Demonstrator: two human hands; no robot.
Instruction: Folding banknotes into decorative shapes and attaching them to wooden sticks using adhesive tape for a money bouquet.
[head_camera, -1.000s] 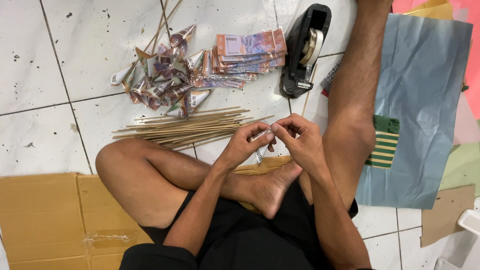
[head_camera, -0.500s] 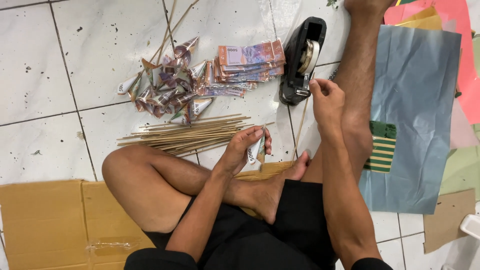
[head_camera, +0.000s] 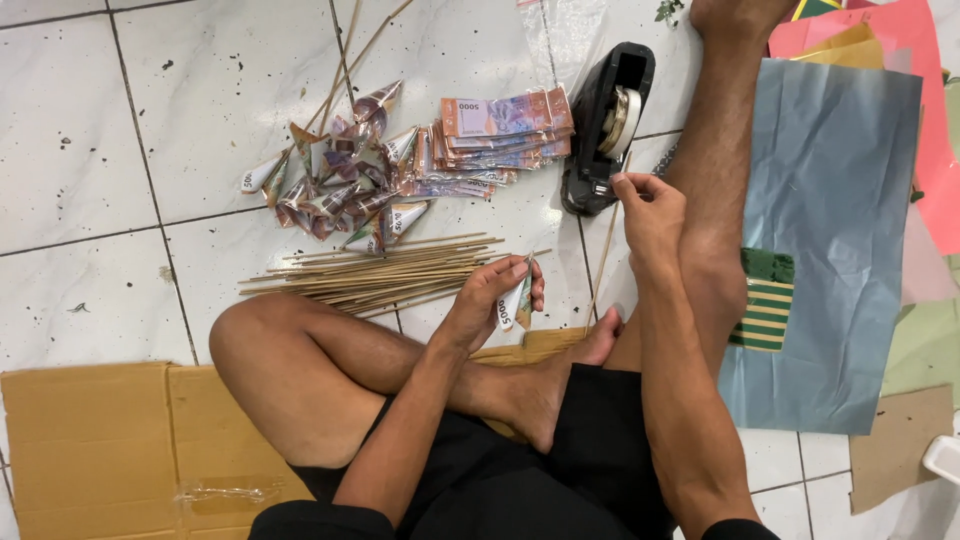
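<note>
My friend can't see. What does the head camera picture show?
A person sits on a tiled floor, left hand holding a folded banknote cone, right hand pinching a thin stick beside a black tape dispenser. Ahead lie a bundle of sticks, more cones and a stack of banknotes.

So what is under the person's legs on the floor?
A flat brown cardboard sheet lies on the white tiled floor, and its edge shows again by the foot. The legs and black shorts cover the part between, so it cannot be seen.
</note>
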